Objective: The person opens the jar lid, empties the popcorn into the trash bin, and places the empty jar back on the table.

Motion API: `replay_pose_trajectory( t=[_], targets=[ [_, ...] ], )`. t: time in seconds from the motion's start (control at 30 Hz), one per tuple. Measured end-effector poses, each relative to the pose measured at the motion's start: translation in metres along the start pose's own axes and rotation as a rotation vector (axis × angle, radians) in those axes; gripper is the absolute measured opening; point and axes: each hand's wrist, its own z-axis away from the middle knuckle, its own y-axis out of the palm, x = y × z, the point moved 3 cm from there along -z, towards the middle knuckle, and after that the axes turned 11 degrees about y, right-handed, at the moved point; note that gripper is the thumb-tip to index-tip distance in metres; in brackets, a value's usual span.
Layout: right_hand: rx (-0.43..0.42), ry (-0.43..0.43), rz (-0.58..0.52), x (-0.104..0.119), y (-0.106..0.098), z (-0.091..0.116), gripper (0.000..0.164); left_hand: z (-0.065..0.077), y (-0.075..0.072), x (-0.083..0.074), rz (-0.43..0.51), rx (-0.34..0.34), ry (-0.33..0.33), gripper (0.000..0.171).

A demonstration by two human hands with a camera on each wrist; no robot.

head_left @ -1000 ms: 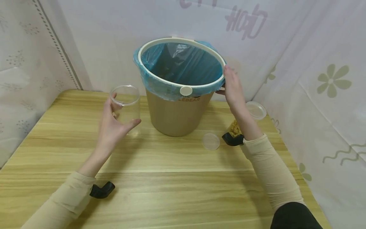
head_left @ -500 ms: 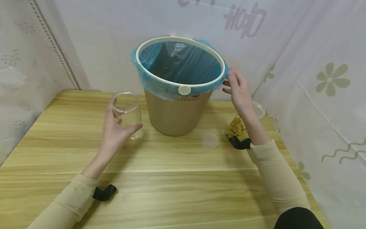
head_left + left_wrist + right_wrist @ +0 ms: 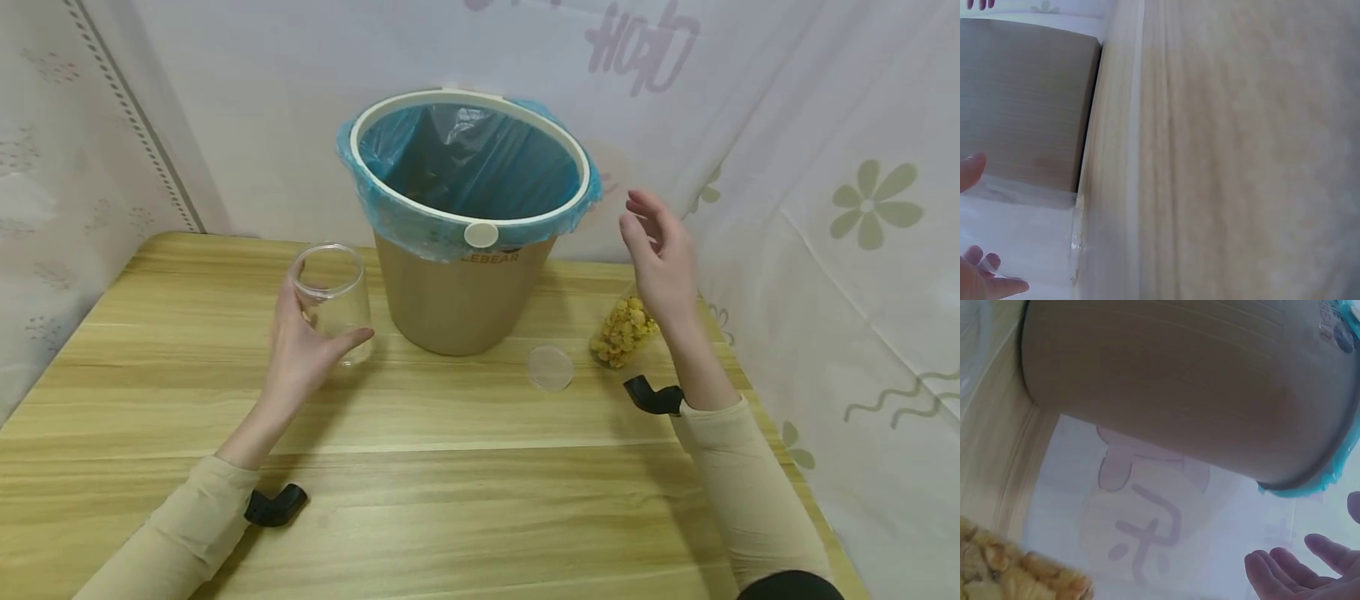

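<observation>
My left hand (image 3: 298, 340) grips a clear plastic jar (image 3: 341, 312) with its thumb and fingers around the side. The jar stands upright with its mouth uncovered, and a few yellowish crumbs show near its base in the left wrist view. In the air right of the trash can (image 3: 459, 304), my right hand (image 3: 663, 268) holds nothing, its fingers loosely bent. Below that hand is a second clear jar (image 3: 624, 333) of yellow popcorn-like pieces, its upper part hidden by the hand and wrist. The beige can wears a blue bag (image 3: 427, 229) folded out under a cream rim ring (image 3: 482, 235).
A round clear lid (image 3: 550, 367) lies flat on the wooden table (image 3: 420, 500) between the can and the filled jar. Patterned white cloth (image 3: 285, 108) hangs behind the table and on both sides.
My right hand has left the can's rim and bag edge and moved right, uncovering more of the filled jar. My left hand has lowered the clear jar slightly.
</observation>
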Motion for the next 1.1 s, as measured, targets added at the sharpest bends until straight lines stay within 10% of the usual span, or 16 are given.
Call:
replay_pose_trajectory(
  t=[0.63,1.1],
  targets=[
    [-0.123,0.005,-0.061,-0.028,-0.033,0.015,0.045,0.004,-0.011,-0.013,0.046,0.024,0.050,0.131],
    [-0.041,0.144,0.165,-0.054,-0.041,0.017,0.071,0.008,-0.029,-0.046,0.039,-0.100,0.168,0.119]
  ],
)
